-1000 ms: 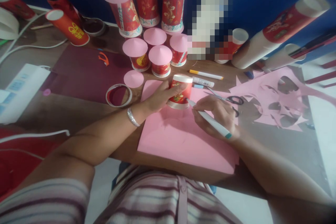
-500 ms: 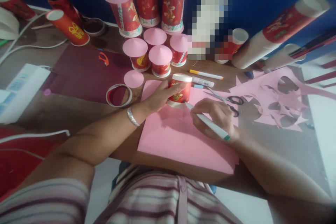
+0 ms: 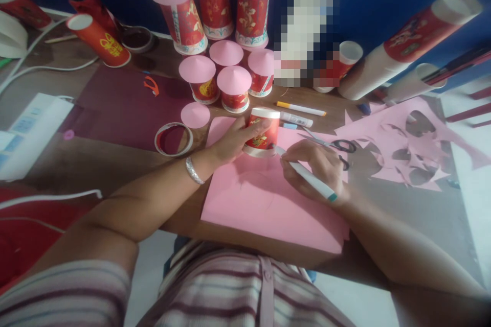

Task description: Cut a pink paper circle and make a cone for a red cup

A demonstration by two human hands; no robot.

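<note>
Around the left side of a red paper cup (image 3: 262, 133) with a gold print and white rims, my left hand (image 3: 238, 138) is closed, thumb across its front. The cup stands upright on a stack of pink paper (image 3: 261, 204). My right hand (image 3: 316, 168) pinches a white marker pen (image 3: 312, 180) with a green end, its tip at the cup's lower right edge. Just behind the cup lie a glue stick (image 3: 296, 119), a blue cap (image 3: 290, 126) and a yellow-ended marker (image 3: 301, 109). Scissors (image 3: 337, 145) rest beyond my right hand.
Several red cups with pink cone roofs (image 3: 233, 82) stand behind. A pink cone (image 3: 195, 115) and a tape roll (image 3: 174, 139) lie at the left. Pink paper scraps (image 3: 399, 138) spread at the right, below a tall stack of cups (image 3: 410, 43). A power strip (image 3: 34, 133) lies far left.
The marker's tip has shifted slightly to the right along the cup's lower edge, with my right hand. My left hand and the cup stay almost in place.
</note>
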